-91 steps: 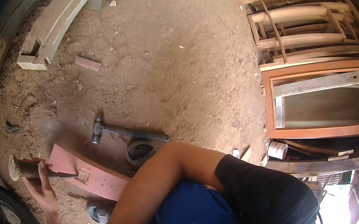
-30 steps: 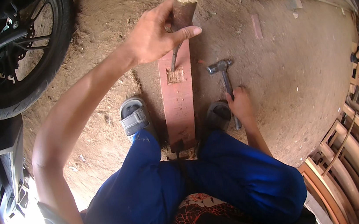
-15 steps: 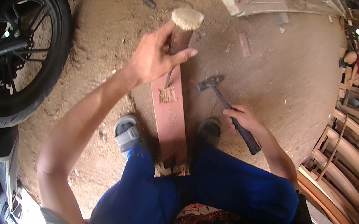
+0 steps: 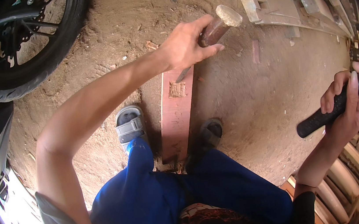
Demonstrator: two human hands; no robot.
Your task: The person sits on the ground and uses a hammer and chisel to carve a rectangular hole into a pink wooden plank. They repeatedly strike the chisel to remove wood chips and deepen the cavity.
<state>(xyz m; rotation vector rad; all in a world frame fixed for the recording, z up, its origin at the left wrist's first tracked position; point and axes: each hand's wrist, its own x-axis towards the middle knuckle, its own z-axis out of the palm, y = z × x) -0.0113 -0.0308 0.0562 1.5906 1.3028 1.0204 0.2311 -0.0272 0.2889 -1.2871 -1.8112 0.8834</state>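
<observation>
My left hand is wrapped round the dark wooden handle of a chisel, whose pale top is frayed and flattened. The chisel leans to the right, its blade tip at the far edge of a shallow square recess in a reddish wooden beam. That beam lies lengthwise between my feet. Raised high at the right, my right hand grips a hammer by its black handle. The hammer's head is out of the picture, past the right rim.
A motorcycle wheel stands at the far left. Pale cut timbers lie at the far right, and stacked boards fill the near right. My sandalled feet flank the beam on a dirt floor with scattered chips.
My right hand has swung the hammer up and to the right, away from the beam. The chisel now tilts more to the right, still in my left hand. The whole view has shifted slightly.
</observation>
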